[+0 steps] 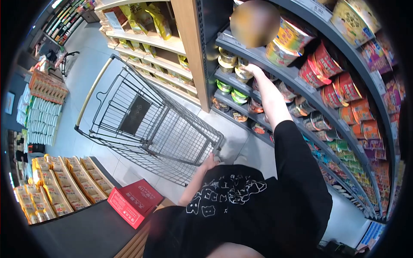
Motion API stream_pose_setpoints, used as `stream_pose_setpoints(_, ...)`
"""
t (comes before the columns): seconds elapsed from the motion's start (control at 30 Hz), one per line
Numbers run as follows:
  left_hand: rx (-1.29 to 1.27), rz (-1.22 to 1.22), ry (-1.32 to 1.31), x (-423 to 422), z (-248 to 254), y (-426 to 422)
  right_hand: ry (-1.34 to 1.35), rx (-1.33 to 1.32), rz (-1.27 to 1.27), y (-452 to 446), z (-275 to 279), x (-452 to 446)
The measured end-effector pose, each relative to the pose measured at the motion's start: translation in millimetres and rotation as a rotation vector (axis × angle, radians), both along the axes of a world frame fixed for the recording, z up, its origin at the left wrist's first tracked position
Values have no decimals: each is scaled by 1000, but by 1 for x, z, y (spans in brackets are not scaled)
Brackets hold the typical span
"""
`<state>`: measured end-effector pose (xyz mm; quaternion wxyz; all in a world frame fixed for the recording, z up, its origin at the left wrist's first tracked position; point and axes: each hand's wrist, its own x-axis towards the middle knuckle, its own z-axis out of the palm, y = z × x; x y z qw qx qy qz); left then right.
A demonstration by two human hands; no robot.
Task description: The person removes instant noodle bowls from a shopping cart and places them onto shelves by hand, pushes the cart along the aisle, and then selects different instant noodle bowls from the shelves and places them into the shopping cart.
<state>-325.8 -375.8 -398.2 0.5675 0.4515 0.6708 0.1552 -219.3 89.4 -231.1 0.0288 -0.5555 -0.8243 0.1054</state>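
My right hand (254,70) reaches out to the shelf on the right, its fingers closed against a gold-and-white instant noodle cup (242,75). That cup stands in a row of similar cups on the shelf, and part of it is hidden behind my fingers. Lower down, my left hand (209,163) grips the near end of a grey wire shopping cart (148,124). The cart's basket holds nothing visible. Green-lidded bowls (239,96) sit one shelf below the gold cups.
Red noodle tubs (329,60) fill the curved shelves on the right. A wooden rack with yellow bags (159,21) stands beyond the cart. At lower left, a red box (135,202) and packaged goods (64,185) rest on a dark display. A blurred circle covers part of the upper shelf.
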Motion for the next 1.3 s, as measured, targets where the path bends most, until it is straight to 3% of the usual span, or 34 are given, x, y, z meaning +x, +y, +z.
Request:
stream_pose_setpoints(0.2, 68, 196, 190, 9, 7, -9, 416, -662, -130, 18, -3, 6)
stream_pose_setpoints(0.33, 130, 283, 256, 3, 21, -3, 586, -791, -176, 3, -5, 8)
stream_pose_setpoints(0.4, 256, 290, 348, -4, 24, 3, 459, -164, 24, -24, 21, 1)
stream_pose_setpoints(0.43, 325, 347, 325, -9, 37, 10, 606, -253, -53, -64, 66, -5)
stream_pose_setpoints(0.47, 393, 404, 301, -12, 52, 19, 505, 156, -138, -79, 58, -16)
stream_pose_setpoints(0.53, 493, 453, 233, -17, 87, 38, 500, 694, 46, -100, 20, -10)
stream_pose_setpoints(0.6, 660, 494, 4, -22, 103, 58, 668, 462, 165, -162, 29, 1)
stream_pose_setpoints(0.67, 528, 531, -269, -20, 148, 75, 723, 287, 185, -215, 36, 18)
stream_pose_setpoints(0.8, 534, 336, -792, -10, 177, 92, 1308, -766, 238, -271, 31, 56)
stream_pose_setpoints(0.9, 445, 97, -854, 5, 195, 92, 1386, -710, 93, -295, 45, 82)
stream_pose_setpoints(1.0, 494, 208, -894, 36, 212, 86, 1330, -463, 81, -306, 53, 104)
stream_pose_setpoints(1.07, 565, 288, -886, 50, 219, 83, 1809, -628, -22, -319, 69, 105)
stream_pose_setpoints(1.13, 577, 247, -829, 59, 232, 79, 1835, -551, -32, -325, 67, 106)
stream_pose_setpoints(1.2, 245, 477, -1157, 69, 236, 71, 1829, -582, -80, -332, 68, 105)
stream_pose_setpoints(1.3, 252, 418, -1138, 76, 242, 67, 1942, -672, -171, -344, 71, 106)
